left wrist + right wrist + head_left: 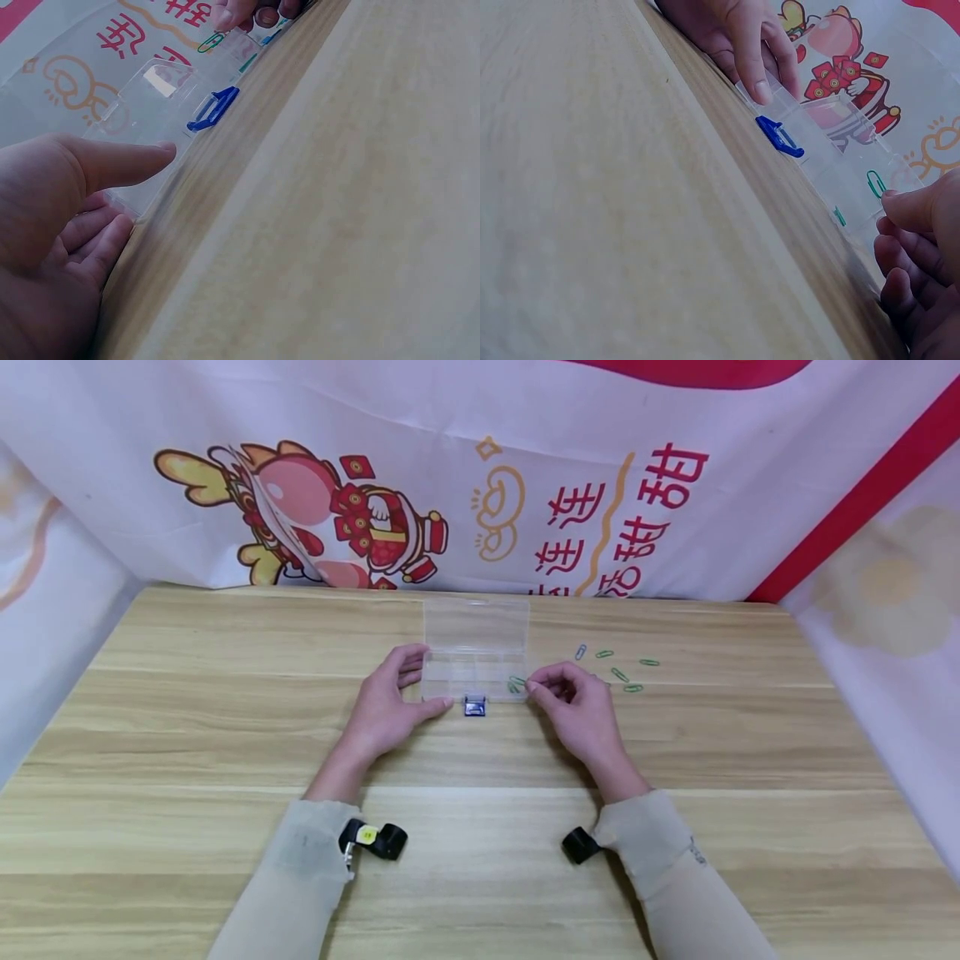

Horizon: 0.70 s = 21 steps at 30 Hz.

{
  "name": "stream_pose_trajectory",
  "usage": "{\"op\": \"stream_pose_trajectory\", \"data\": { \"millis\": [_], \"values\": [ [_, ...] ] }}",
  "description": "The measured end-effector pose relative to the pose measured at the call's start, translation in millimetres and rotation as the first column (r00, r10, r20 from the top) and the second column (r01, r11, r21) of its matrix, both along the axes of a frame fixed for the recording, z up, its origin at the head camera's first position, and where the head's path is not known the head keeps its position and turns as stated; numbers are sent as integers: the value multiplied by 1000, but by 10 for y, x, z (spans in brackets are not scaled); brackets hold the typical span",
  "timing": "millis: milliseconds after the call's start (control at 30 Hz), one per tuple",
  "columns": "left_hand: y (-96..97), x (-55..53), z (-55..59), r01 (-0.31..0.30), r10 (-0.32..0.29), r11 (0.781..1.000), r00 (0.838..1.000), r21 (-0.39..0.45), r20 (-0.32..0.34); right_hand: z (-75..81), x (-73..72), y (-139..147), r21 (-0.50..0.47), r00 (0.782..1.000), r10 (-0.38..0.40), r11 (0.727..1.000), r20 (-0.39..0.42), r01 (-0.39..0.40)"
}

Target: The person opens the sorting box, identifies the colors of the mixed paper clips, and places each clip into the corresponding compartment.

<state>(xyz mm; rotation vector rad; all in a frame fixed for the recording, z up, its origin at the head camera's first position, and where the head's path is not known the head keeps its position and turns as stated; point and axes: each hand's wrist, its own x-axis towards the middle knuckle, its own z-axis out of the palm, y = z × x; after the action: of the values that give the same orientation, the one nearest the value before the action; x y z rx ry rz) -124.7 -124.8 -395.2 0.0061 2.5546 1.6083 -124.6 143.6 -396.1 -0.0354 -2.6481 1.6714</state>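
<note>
A clear plastic compartment box (463,672) lies on the table with its transparent lid (476,625) raised at the back. Its blue latch (475,706) hangs at the front edge. My left hand (390,702) grips the box's left end, thumb along the front and fingers at the side. Over the rightmost compartment, my right hand (576,706) pinches a green paper clip (876,183) between thumb and forefinger. Below it, another green clip (840,217) shows inside the box.
Several loose green paper clips (619,675) and a blue paper clip (581,652) lie on the wooden table (480,868) to the right of the box. A printed cloth (450,410) hangs behind the table's back edge.
</note>
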Motion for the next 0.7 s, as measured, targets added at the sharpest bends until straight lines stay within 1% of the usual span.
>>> {"op": "stream_pose_trajectory", "data": {
  "millis": [700],
  "values": [
    [6, -2, -5, -1, 1, 1000, 1000, -10, 3, 2, -5, -1, 19, 998, -17, 1000, 58, 16]
  ]
}}
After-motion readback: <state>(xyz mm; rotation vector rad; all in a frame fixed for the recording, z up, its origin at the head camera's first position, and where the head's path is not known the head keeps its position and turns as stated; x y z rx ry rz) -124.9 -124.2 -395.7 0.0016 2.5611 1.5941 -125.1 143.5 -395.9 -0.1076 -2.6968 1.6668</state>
